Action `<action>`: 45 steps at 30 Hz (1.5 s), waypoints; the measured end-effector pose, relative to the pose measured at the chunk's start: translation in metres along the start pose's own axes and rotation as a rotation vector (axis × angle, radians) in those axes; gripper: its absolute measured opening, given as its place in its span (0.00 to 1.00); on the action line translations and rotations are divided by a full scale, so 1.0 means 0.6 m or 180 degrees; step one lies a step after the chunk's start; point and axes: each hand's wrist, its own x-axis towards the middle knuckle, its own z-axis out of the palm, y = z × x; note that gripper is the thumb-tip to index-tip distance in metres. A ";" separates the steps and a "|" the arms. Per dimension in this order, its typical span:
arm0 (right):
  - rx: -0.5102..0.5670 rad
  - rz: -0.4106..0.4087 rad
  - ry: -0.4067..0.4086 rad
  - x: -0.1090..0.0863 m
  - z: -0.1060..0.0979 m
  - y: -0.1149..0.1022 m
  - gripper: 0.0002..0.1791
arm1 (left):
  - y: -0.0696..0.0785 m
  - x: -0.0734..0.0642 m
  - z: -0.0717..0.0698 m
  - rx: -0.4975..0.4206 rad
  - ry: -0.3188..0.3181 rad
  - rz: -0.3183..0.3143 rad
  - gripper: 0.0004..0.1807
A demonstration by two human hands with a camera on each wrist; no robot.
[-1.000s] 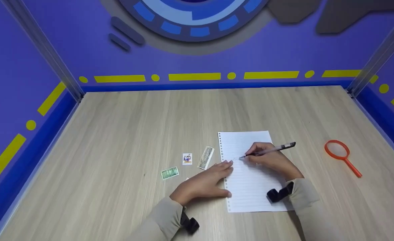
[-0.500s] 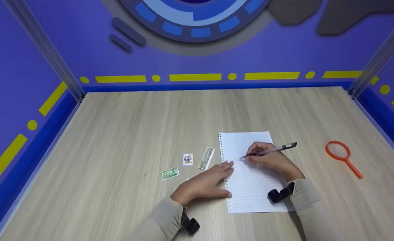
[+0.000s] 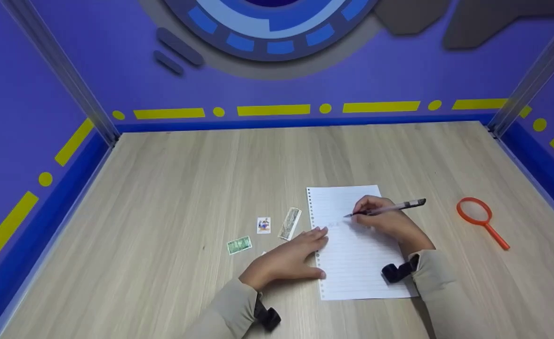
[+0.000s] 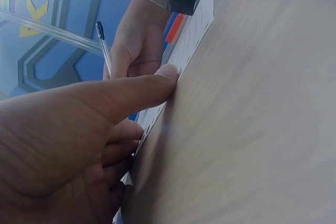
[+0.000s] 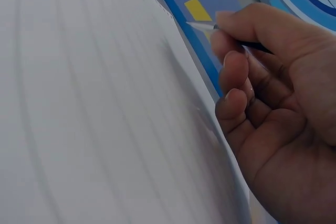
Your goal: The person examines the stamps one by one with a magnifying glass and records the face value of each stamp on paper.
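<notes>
A lined white sheet of paper (image 3: 366,268) with punched holes down its left edge lies on the table. My right hand (image 3: 385,221) pinches a pen (image 3: 406,205) with a clear barrel and dark cap end. In the right wrist view the pen tip (image 5: 199,25) stands apart from the paper. Faint marks show on the sheet just left of the tip. My left hand (image 3: 293,256) rests with spread, fairly straight fingers on the paper's left edge. In the left wrist view its thumb (image 4: 142,93) presses that edge.
Left of the paper lie a long grey stamp (image 3: 289,223), a small colourful stamp (image 3: 263,225) and a green stamp (image 3: 239,245). A white corner peeks from behind the left hand. An orange magnifying glass (image 3: 495,236) lies at the right. Blue-purple walls (image 3: 277,89) border the table.
My right hand has shifted slightly right and away from me with the pen, and the tip has left the faint marks. My left hand and the paper have stayed put.
</notes>
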 end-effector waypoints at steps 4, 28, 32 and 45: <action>-0.0014 0.0059 0.0137 -0.004 -0.008 0.001 0.11 | -0.001 0.000 0.000 0.0005 -0.0014 -0.0003 0.43; -0.0266 0.0409 0.0410 -0.039 -0.078 0.011 0.17 | 0.000 -0.001 0.001 -0.0007 0.0002 0.0007 0.43; -0.0281 0.0315 0.0472 -0.044 -0.092 0.013 0.16 | -0.001 -0.001 0.001 -0.0014 0.0002 0.0020 0.43; -0.0331 0.0413 0.0513 -0.068 -0.124 0.020 0.20 | -0.002 0.001 0.002 0.0007 0.0018 0.0015 0.43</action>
